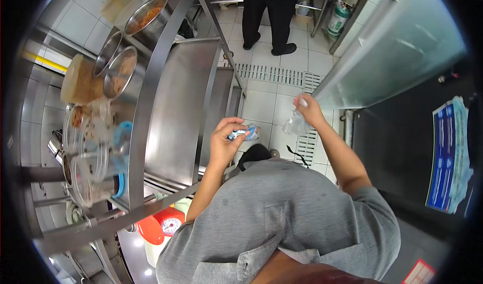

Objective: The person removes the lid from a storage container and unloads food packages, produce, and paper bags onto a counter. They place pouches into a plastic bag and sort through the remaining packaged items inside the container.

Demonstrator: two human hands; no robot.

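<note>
My left hand [224,139] is closed, with thumb and fingers pinching a small blue-and-white plastic packet [246,132]. The print on the packet is too small to read. Farther to the right, my right hand [310,111] grips a crumpled clear plastic bag [295,124] that hangs below the fingers. Both hands are held apart in front of my body, above the tiled floor.
On the left stands a steel rack [176,108] with clear plastic tubs [88,163] and a steel bowl of orange food [148,18]. A red scale [168,222] sits below. A fridge door [392,47] stands ajar on the right. Another person's legs [269,17] are ahead.
</note>
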